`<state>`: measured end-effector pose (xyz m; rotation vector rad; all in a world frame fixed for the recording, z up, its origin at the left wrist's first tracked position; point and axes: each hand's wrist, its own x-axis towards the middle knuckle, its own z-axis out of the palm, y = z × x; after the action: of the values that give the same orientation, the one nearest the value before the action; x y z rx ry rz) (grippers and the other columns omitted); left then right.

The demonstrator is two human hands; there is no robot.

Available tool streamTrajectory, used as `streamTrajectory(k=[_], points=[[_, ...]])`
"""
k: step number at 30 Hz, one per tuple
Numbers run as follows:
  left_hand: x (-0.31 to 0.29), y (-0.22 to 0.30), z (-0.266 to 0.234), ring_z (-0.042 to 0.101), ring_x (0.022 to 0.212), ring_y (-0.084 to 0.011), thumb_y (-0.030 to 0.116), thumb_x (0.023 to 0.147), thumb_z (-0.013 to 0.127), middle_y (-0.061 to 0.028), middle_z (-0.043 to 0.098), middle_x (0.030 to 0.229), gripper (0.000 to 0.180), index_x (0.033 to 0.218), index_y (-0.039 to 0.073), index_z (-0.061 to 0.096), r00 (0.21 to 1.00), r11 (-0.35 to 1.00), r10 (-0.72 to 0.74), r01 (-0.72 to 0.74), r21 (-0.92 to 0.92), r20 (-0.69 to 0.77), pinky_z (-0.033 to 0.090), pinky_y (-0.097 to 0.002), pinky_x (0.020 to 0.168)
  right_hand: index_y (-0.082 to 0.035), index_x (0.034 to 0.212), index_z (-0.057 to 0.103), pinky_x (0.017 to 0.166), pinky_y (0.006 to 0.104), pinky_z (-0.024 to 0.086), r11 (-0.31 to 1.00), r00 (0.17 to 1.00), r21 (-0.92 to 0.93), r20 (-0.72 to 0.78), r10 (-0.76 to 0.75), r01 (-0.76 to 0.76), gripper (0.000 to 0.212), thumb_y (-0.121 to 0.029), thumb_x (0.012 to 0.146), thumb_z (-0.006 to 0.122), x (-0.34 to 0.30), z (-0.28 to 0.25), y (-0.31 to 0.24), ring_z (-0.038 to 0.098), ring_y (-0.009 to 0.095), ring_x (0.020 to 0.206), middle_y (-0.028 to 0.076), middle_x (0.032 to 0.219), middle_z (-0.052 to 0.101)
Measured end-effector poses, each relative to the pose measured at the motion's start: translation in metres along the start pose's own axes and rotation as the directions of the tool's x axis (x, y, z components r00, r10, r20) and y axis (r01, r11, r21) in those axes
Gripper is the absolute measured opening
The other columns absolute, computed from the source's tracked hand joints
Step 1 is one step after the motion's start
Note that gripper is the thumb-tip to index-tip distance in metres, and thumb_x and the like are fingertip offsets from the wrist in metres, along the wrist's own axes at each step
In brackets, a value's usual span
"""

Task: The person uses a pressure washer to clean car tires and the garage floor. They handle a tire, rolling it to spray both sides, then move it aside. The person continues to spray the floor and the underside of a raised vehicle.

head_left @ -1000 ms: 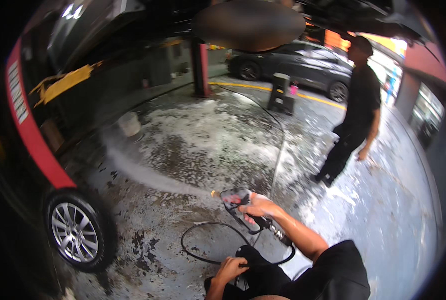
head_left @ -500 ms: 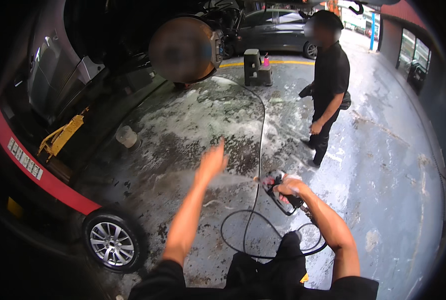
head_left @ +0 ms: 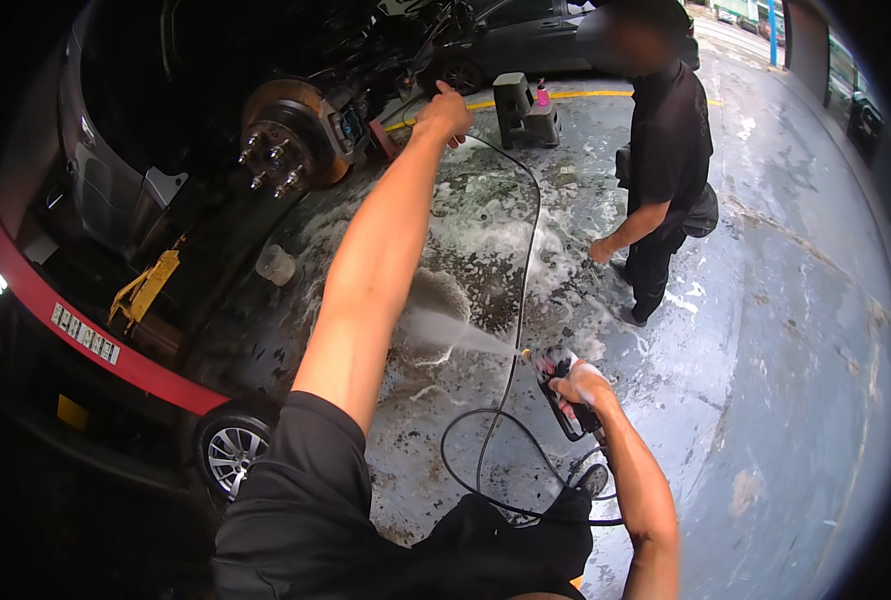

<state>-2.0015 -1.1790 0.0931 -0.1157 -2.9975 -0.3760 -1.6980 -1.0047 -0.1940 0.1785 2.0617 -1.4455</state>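
Observation:
My right hand (head_left: pixel 580 384) is wrapped round the grip of a pressure washer spray gun (head_left: pixel 558 368), with white foam on the back of the hand. A fan of water (head_left: pixel 456 331) shoots leftward from its nozzle onto the wet floor. My left arm is stretched far forward; the left hand (head_left: pixel 444 115) holds nothing, its index finger extended and the others partly curled. Left of that hand is a bare brake disc and hub (head_left: pixel 291 140) with wheel studs, under a raised car. The black hose (head_left: pixel 534 215) runs across the floor and loops near my feet.
A person in black (head_left: pixel 666 150) stands at the right. A step stool (head_left: pixel 526 112) with a pink bottle (head_left: pixel 543 93) stands behind the foam. A wheel (head_left: pixel 234 460) lies at lower left by a red lift beam (head_left: pixel 156 378). A bucket (head_left: pixel 277 265) is beside the foam.
My left hand has reached forward and up, beside the hub. The view has shifted, and the person appears closer. The gun stays in my right hand, still spraying.

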Motion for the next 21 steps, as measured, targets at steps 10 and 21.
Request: streamTrajectory(k=[10,21], points=[[-0.233,-0.037,0.198,0.068,0.097,-0.0280,0.047,0.091,0.064,-0.0156,0.071,0.107,0.051,0.114,0.001,0.066,0.694,0.925,0.375,-0.240,-0.294,0.614,0.053,-0.0394,0.086,-0.004,0.112,0.053,0.038,0.0326,0.047,0.944,0.908,0.055,-0.296,-0.296,0.326,0.025,-0.013,0.091,0.062,-0.025,-0.138,-0.091,0.056,0.016,0.045,0.006,0.058,0.056],[-0.411,0.027,0.396,0.045,0.129,-0.0349,0.042,0.081,0.077,-0.0165,0.056,0.129,0.063,0.129,0.008,0.053,0.346,0.795,0.601,-0.168,-0.582,0.721,0.036,-0.0460,0.106,0.002,0.087,0.063,0.043,0.0290,0.047,0.846,0.797,0.084,-0.395,-0.457,0.527,0.023,-0.021,0.090,0.065,-0.107,-0.231,-0.182,0.056,0.012,0.046,0.006,0.058,0.060]])
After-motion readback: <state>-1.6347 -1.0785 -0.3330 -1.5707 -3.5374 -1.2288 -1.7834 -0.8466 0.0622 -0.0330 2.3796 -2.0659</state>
